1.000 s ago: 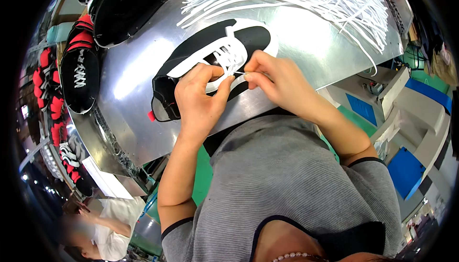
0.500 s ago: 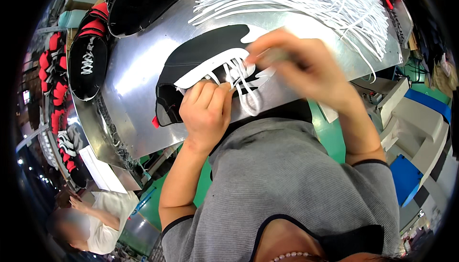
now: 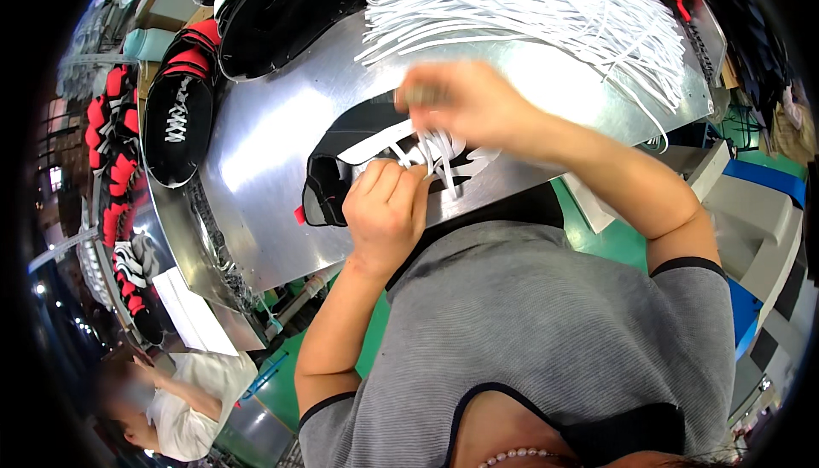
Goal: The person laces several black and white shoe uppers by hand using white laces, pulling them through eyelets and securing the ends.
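A black and white shoe upper [image 3: 354,127] lies on the metal table, with white shoelace [image 3: 439,154] threaded through part of its eyelets and hanging in loops. My left hand [image 3: 384,208] is closed on the upper's near edge beside the lacing. Above the lacing is my right hand [image 3: 465,105], its fingers curled and smeared by motion. A small brownish thing shows blurred between those fingers, too unclear to name. Lace runs up close beneath the right hand; whether the fingers grip it is hidden.
A heap of loose white laces [image 3: 520,11] covers the table's far side. Laced black and red uppers [image 3: 177,127] lie at the left, with more black uppers [image 3: 290,20] behind. Further left hangs a row of red and black uppers [image 3: 119,161]. A person in white [image 3: 200,400] sits lower left.
My right hand has moved left across the upper, now over its far side. The lace loop near the table's edge has become smaller. My left hand keeps its hold.
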The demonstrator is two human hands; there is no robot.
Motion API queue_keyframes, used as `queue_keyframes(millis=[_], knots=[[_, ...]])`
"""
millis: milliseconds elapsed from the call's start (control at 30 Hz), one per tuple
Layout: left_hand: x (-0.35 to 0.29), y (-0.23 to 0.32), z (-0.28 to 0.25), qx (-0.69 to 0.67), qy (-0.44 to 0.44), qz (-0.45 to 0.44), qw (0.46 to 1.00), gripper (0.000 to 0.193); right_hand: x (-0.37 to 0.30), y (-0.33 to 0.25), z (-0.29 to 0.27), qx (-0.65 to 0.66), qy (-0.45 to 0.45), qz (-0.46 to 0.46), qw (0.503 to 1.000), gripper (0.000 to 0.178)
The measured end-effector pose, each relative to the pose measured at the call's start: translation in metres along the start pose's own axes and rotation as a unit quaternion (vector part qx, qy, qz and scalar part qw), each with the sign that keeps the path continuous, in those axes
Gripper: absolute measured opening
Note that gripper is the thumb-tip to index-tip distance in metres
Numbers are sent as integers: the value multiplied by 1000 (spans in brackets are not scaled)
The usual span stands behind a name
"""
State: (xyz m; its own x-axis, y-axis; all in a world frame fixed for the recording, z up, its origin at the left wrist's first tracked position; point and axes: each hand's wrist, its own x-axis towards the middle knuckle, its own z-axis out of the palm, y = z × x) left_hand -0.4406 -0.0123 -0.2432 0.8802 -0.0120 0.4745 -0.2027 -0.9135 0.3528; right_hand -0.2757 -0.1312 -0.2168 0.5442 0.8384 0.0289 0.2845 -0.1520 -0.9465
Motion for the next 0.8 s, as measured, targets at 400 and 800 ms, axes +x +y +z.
queue_keyframes(millis=[400, 800], knots=[[-2, -5, -12, -205, -11, -223, 953, 42, -24, -3, -24, 191, -34, 37, 980, 17], [13, -18, -8, -222, 18, -398, 890, 37, -26, -23, -22, 288, -242, 1, 927, 21]])
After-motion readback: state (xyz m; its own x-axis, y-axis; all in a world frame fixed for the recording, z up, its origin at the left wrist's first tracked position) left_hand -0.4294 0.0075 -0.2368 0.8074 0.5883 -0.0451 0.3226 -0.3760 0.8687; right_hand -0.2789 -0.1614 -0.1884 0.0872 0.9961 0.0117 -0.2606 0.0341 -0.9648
